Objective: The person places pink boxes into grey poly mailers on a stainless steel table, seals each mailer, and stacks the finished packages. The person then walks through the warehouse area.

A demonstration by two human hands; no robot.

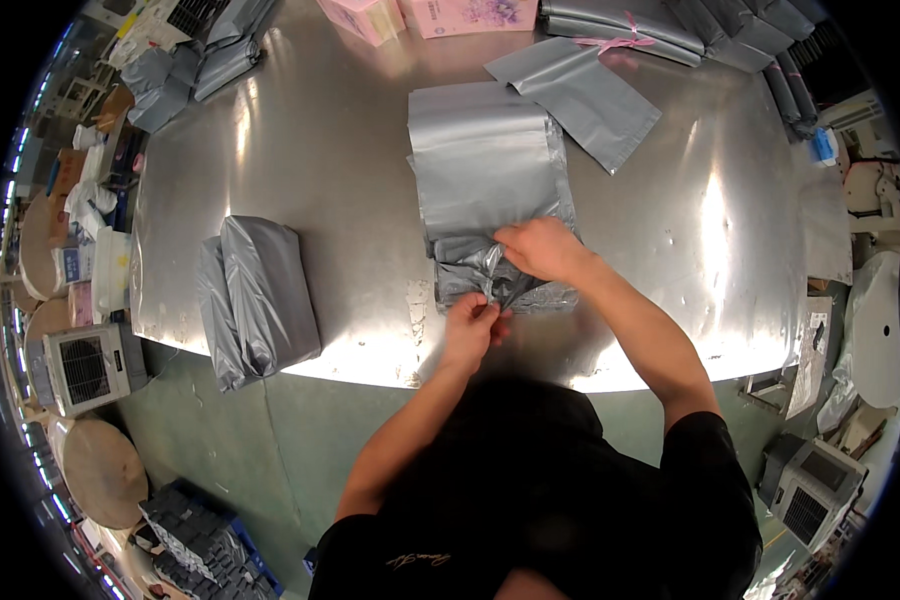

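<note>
A stack of flat silver-grey plastic mailing bags [482,165] lies in front of me on the metal table. At the stack's near end, a crumpled grey plastic bag [462,268] is bunched up between my hands. My left hand [473,328] pinches its near edge close to the table's front, fingertips closed on the plastic. Farther up and to the right, my right hand [545,248] has thumb and fingers pressed together on the same bunched film. Part of the bag is hidden under my right hand.
Near the front-left edge stands a grey plastic-wrapped package [262,300]. Beyond the stack lie a loose grey bag [590,100], bag bundles [610,28] with pink ties and a pink box [473,17]. The metal table's [350,190] front edge is close to my body.
</note>
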